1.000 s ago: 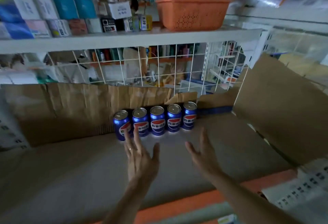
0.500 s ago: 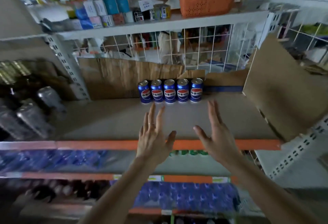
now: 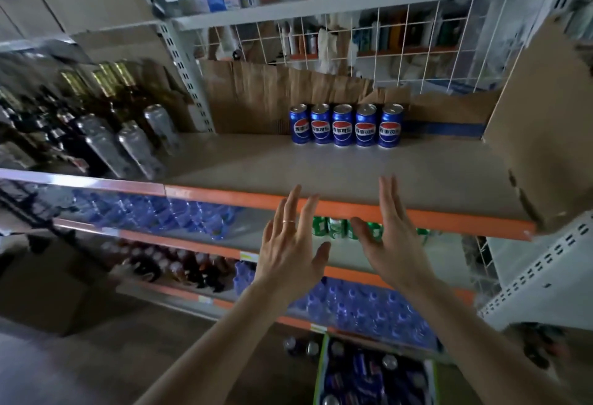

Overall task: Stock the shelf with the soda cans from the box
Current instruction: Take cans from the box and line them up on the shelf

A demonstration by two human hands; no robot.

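Several blue soda cans (image 3: 343,125) stand in a row at the back of the shelf (image 3: 321,167), against brown cardboard. My left hand (image 3: 288,244) and my right hand (image 3: 391,238) hang in front of the shelf's orange edge (image 3: 224,194), fingers spread and straight, holding nothing. Both are well short of the cans. Down on the floor stands the green-rimmed box (image 3: 321,369) with more blue cans (image 3: 369,375) inside.
A cardboard panel (image 3: 542,122) leans at the shelf's right end. Silver cans (image 3: 134,144) and dark bottles fill the left bay. Lower shelves carry green cans (image 3: 333,228), blue bottle packs (image 3: 362,305) and dark bottles (image 3: 186,266). A wire grid backs the shelf.
Both hands have drawn back from the cans to in front of the shelf edge. The view has pulled away and tilted down, bringing the lower shelves and the box into sight.
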